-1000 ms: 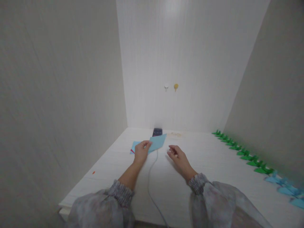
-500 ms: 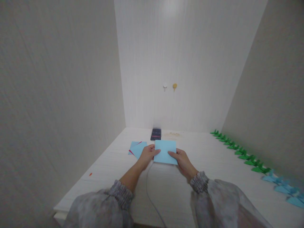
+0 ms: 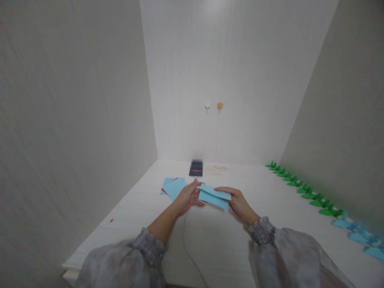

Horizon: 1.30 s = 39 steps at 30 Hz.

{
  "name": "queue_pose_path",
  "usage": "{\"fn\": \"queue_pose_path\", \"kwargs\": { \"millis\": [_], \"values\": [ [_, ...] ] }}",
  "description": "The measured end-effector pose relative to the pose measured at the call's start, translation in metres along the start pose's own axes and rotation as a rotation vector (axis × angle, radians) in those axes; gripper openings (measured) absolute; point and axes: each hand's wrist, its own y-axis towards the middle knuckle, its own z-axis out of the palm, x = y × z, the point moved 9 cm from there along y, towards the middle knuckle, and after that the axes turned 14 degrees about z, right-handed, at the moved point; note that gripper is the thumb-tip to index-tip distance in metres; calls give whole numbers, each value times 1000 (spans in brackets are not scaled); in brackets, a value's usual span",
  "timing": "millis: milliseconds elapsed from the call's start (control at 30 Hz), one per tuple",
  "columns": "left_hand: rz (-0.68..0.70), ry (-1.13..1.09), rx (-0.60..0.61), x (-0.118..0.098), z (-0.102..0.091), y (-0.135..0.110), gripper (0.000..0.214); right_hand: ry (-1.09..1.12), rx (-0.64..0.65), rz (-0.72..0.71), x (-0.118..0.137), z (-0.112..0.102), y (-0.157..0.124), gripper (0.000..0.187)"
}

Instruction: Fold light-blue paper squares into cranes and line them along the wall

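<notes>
A light blue sheet of paper (image 3: 213, 199) hangs above the table, bent lengthwise so that its upper part leans over the lower with a shadowed gap between. My right hand (image 3: 239, 203) grips it at the right end, fingers along the top edge. At the left end is my left hand (image 3: 188, 197), its fingers spread apart close to the paper's edge; whether a fingertip touches it I cannot tell. Partly behind my left hand lie more light blue sheets (image 3: 175, 187) with red edges showing among them.
A phone (image 3: 196, 168) stands at the back, with a white cable (image 3: 187, 249) running toward me. Green folded paper figures (image 3: 306, 190) and light blue ones (image 3: 360, 236) line the right side. A small orange piece (image 3: 111, 220) lies left. Two hooks (image 3: 220, 106) are on the wall.
The sheet was flat and held by both hands; now it is bent over and tilted. My left hand has let go and spread its fingers, while my right hand has turned with the paper.
</notes>
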Motion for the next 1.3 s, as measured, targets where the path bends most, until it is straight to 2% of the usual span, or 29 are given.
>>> {"fn": "queue_pose_path", "kwargs": {
  "millis": [133,267,300,400,433,500,600,700,900,1300],
  "values": [
    [-63,103,110,11,8,-2,43,-123,60,-64,7,7,-1,17],
    [15,174,66,5,-1,5,39,-276,178,-174,22,22,-10,23],
    [32,192,47,3,-4,6,38,-292,221,-180,25,26,-13,27],
    [53,252,20,0,-11,7,37,-251,330,-142,33,34,-22,57],
    [53,267,25,0,-12,7,37,-216,339,-106,34,34,-23,58],
    [48,280,60,3,-9,6,37,-179,273,-33,33,30,-20,50],
    [46,295,147,9,1,4,37,-228,100,49,24,19,-13,36],
    [82,283,132,10,5,6,40,-325,109,101,7,22,-6,33],
    [118,255,-23,3,2,10,43,-352,-54,21,2,11,1,31],
    [110,330,15,-3,18,11,41,-526,-198,-141,15,9,-8,28]
  ]
}}
